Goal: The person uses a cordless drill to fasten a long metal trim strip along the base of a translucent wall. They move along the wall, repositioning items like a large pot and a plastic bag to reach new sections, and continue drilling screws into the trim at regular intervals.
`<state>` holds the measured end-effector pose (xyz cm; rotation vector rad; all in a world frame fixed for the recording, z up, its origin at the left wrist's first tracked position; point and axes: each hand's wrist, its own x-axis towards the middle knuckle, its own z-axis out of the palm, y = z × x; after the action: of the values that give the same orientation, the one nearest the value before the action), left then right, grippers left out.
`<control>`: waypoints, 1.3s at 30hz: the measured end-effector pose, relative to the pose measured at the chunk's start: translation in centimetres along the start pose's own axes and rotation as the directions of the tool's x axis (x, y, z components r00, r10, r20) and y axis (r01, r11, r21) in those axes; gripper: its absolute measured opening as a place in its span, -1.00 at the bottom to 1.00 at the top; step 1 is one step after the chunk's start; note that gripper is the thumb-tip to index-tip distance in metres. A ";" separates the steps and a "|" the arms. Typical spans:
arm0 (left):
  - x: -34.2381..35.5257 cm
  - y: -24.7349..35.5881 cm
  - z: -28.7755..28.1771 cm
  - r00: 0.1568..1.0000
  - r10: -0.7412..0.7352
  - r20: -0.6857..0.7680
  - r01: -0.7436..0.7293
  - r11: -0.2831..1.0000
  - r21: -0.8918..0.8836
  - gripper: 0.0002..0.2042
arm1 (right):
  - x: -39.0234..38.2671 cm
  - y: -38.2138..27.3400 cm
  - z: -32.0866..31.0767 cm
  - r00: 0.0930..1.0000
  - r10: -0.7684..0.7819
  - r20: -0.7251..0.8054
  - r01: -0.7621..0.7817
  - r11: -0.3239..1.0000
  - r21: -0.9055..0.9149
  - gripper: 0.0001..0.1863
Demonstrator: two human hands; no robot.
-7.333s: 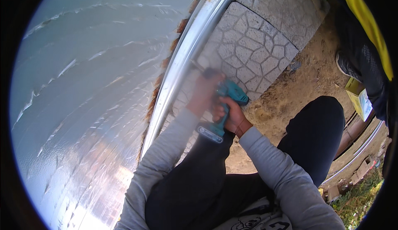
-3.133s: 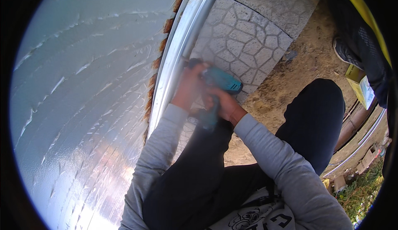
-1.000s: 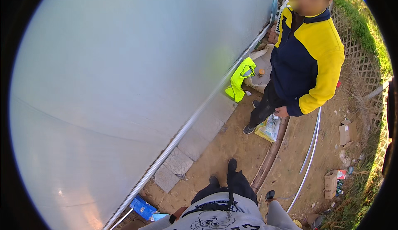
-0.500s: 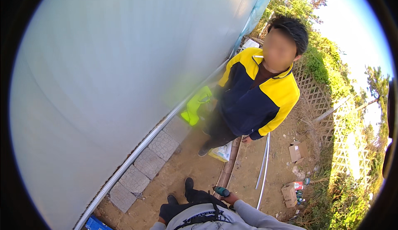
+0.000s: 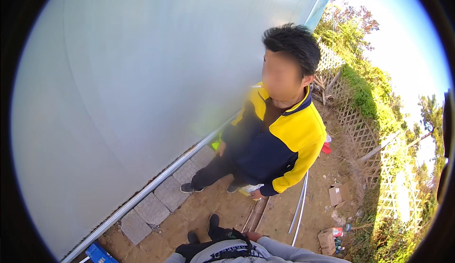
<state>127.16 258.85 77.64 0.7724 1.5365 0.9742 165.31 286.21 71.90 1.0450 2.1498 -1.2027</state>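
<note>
At the bottom, near my waist, my right hand (image 5: 252,236) is closed around a dark green power tool (image 5: 237,234), only partly visible against my dark clothing. Its exact kind is hard to make out now. My left hand is out of sight; just its grey sleeve (image 5: 175,258) shows at the lower edge. Facing me is a co-worker in a yellow and navy jacket (image 5: 279,144), one hand (image 5: 256,194) hanging beside a yellow-and-white package (image 5: 249,189) on the ground.
A pale sheeted wall (image 5: 118,97) with a metal base rail (image 5: 156,182) runs along the left. Paving slabs (image 5: 151,209) line it. Long white strips (image 5: 299,211), cardboard boxes (image 5: 339,194) and a lattice fence (image 5: 353,101) are at right. Something blue (image 5: 99,253) lies lower left.
The co-worker has stepped left and nearer, mostly covering the bright yellow-green item by the wall. My right hand and the tool have dropped closer to my body, and the view has shifted slightly.
</note>
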 end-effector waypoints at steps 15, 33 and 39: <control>-3.4 0.4 1.6 0.996 0.014 0.087 -0.016 0.999 0.029 -0.67 | -1.7 -0.4 -4.4 0.993 0.114 0.008 -0.107 0.953 -0.284 -0.55; 15.9 19.6 20.7 0.969 -0.088 -0.231 0.126 0.980 0.154 -0.75 | -10.2 14.5 -17.9 0.867 0.038 -0.498 0.110 0.958 0.265 -0.62; 22.8 26.0 26.1 0.934 -0.308 -0.183 0.247 0.923 -0.293 -0.71 | -9.0 15.0 -22.7 0.794 -0.133 -0.594 0.378 0.873 0.309 -0.56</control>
<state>147.93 295.10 89.20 0.2467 1.6145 1.0506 182.00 307.12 82.11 1.4605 2.6162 -1.7130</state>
